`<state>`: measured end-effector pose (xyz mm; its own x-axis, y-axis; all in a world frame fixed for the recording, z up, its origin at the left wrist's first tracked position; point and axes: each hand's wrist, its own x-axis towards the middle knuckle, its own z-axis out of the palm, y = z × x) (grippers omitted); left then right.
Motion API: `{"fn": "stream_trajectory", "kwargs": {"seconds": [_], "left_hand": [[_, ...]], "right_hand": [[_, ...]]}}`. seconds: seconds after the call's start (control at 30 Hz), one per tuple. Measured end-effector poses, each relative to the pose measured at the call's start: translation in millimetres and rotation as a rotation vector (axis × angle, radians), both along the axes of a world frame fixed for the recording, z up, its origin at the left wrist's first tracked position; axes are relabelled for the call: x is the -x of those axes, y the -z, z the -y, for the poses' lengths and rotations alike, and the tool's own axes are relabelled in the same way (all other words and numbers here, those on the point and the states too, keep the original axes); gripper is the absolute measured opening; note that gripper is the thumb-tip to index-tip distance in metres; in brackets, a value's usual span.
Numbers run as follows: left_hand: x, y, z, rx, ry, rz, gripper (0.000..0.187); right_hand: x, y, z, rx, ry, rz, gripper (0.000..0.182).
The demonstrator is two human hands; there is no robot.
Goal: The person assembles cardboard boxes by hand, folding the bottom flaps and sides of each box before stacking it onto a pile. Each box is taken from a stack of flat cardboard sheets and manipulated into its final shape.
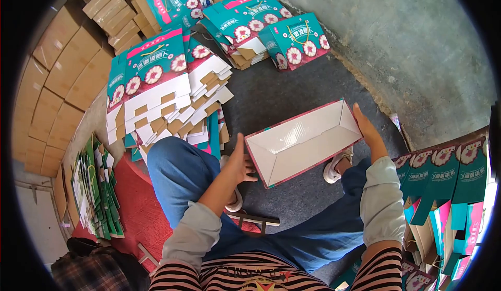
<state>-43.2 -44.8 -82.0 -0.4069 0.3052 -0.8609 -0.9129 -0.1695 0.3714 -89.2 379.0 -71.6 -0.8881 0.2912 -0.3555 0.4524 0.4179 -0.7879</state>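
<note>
An open box (305, 142) with a white inside and a thin pink-red rim is between my two hands, its opening facing up toward me. My left hand (237, 163) is at the box's left end, fingers spread and the thumb pointing up. At the right end, my right hand (368, 129) lies against the box's short side with its fingers extended. The box's outer faces are mostly hidden from this view. Below it, a shoe (334, 172) shows near its lower right edge.
Flat printed cartons (151, 77) are piled at the upper left, with a standing teal box (296, 40) further right. Brown cardboard boxes (78, 45) line the left wall. Green cartons (96, 186) lean at lower left; more teal boxes (443, 173) stand at right.
</note>
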Motion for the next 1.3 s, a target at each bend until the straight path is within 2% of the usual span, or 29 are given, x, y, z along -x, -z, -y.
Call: {"fn": "stream_trajectory", "kwargs": {"seconds": [0.03,0.13,0.2,0.27,0.33,0.43,0.47,0.53,0.57,0.6,0.63,0.8,0.9,0.97,1.0,1.07,1.1,1.2,1.3], "left_hand": [[1.4,-5.9,-5.4,0.010,-0.056,0.021,0.110],[-1.1,-21.3,-3.9,-0.121,0.008,-0.067,0.095],[-10.0,-39.7,-11.4,-0.153,-0.002,-0.305,0.084],[-14.9,-40.2,-18.7,-0.169,-0.036,-0.594,0.073],[-16.2,-30.6,-18.2,0.010,0.047,-1.171,0.072],[-31.1,-42.8,-11.0,0.164,0.064,-1.333,0.074],[-27.6,-42.1,-7.8,0.128,0.008,-1.271,0.074],[-24.0,-36.8,0.3,0.056,-0.099,-1.134,0.074],[-24.8,-37.4,4.2,-0.016,-0.143,-1.051,0.073],[-25.0,-22.0,8.5,0.053,-0.150,-1.013,0.073],[-24.3,5.7,12.7,0.122,-0.159,-0.977,0.074],[-51.7,35.6,17.0,0.169,-0.312,-0.898,0.067],[-67.6,48.3,16.6,0.041,-0.380,-0.785,0.061],[-71.2,55.6,18.1,0.096,-0.356,-0.861,0.060],[-71.9,57.5,19.4,0.126,-0.346,-0.900,0.060],[-73.6,43.5,10.7,0.525,-0.125,-1.005,0.060],[-72.7,37.8,7.9,0.725,-0.009,-1.046,0.059],[-62.5,37.8,8.6,0.599,-0.095,-1.050,0.057],[-54.0,34.3,14.8,0.805,-0.083,-1.123,0.052]], "right_hand": [[1.4,-5.7,2.6,0.040,0.029,0.008,0.081],[-5.2,-38.1,-0.2,0.154,0.127,0.023,0.079],[-15.0,-64.4,-10.9,0.223,0.189,0.007,0.078],[-28.2,-87.8,-13.2,0.390,0.231,-0.175,0.077],[-39.9,-94.5,-18.5,0.472,0.212,-0.261,0.078],[-42.0,-93.4,-20.7,0.484,0.140,-0.229,0.083],[-45.7,-89.5,-18.1,0.428,0.152,-0.157,0.086],[-42.3,-68.3,-19.2,0.472,0.147,-0.073,0.064],[-40.6,-44.6,-29.8,0.472,0.090,-0.122,0.057],[-39.1,-20.6,-40.8,0.473,0.035,-0.173,0.052],[-35.9,-4.8,-48.2,0.465,-0.017,-0.221,0.052],[-29.4,15.0,-24.2,0.451,-0.169,-0.243,0.054],[-29.1,13.0,-6.5,0.442,-0.229,-0.159,0.055],[-30.1,6.5,9.0,0.476,-0.206,-0.031,0.056],[-30.6,-8.8,22.9,0.542,-0.119,0.096,0.057],[-31.0,-36.8,46.2,0.664,0.072,0.341,0.059],[-27.9,-30.1,43.9,0.496,-0.041,0.322,0.059],[-22.4,-13.7,41.9,-0.016,-0.333,0.214,0.056],[-28.6,-34.2,68.0,-0.489,-0.564,-0.004,0.053]]}}
